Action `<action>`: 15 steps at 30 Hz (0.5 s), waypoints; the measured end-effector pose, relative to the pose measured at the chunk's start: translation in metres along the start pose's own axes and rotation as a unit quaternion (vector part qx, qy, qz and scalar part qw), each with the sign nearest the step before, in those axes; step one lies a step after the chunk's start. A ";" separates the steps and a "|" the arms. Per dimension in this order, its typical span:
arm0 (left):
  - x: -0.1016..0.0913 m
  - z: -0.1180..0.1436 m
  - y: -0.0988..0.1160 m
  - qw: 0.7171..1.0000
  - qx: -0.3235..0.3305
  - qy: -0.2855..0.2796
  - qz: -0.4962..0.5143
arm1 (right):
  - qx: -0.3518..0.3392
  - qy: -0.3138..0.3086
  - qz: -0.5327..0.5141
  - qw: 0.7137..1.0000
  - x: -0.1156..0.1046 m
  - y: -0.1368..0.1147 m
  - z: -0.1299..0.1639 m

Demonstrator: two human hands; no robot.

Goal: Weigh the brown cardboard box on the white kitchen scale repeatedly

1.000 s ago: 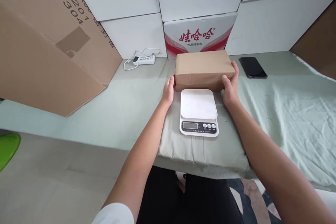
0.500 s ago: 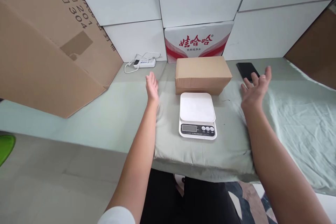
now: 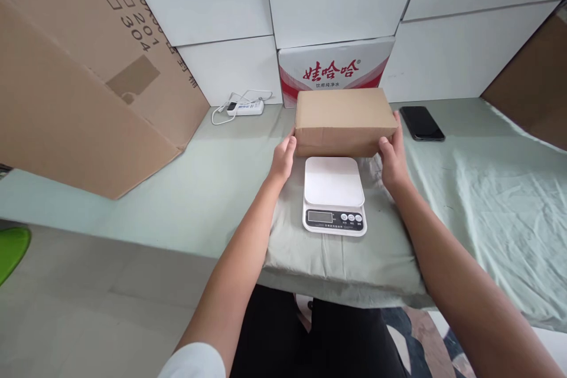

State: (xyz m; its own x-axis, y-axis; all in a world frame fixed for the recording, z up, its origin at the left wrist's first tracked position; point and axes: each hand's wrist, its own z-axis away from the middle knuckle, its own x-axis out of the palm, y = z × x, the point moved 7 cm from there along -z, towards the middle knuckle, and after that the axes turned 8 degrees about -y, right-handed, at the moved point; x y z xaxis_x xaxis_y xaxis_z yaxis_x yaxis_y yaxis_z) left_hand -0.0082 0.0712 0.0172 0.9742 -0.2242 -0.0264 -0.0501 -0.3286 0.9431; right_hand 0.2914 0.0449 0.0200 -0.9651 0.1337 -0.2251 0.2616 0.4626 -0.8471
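Note:
Between my two hands is a closed brown cardboard box (image 3: pixel 343 112), just behind the kitchen scale. My left hand (image 3: pixel 284 156) grips the box's left end, thumb at the front corner. My right hand (image 3: pixel 393 156) holds the right end, its thumb on the front face and fingers along the side. Right in front of the box stands the white kitchen scale (image 3: pixel 334 195), its plate bare and its display dark. The undersides of the box and some of my fingers are hidden.
A black phone (image 3: pixel 422 123) lies right of the box. A white power strip with a cable (image 3: pixel 245 107) is at the back left. A large carton (image 3: pixel 88 82) stands at left, a red-and-white carton (image 3: pixel 334 65) behind. Green cloth (image 3: pixel 212 189) covers the table.
Both hands, open and apart at the sides before, have come inward and taken hold of the cardboard box's ends. The box looks slightly raised and shifted. The phone is now uncovered.

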 end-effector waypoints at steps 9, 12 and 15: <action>0.002 0.085 0.045 0.998 0.012 0.022 0.051 | -0.032 0.009 0.026 0.999 -0.009 -0.071 0.083; 0.006 0.107 0.041 0.998 -0.009 0.025 0.065 | -0.026 0.019 0.032 0.999 -0.011 -0.067 0.099; 0.009 0.114 0.039 0.997 -0.015 0.021 0.073 | -0.025 0.029 0.033 0.999 -0.012 -0.063 0.101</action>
State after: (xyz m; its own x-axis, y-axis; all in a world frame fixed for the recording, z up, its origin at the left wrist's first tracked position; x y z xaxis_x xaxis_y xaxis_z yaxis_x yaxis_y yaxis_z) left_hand -0.0263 -0.0485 0.0154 0.9657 -0.2281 0.1245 -0.1852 -0.2682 0.9454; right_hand 0.2860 -0.0740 0.0278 -0.9442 0.2154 -0.2490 0.3253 0.4941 -0.8063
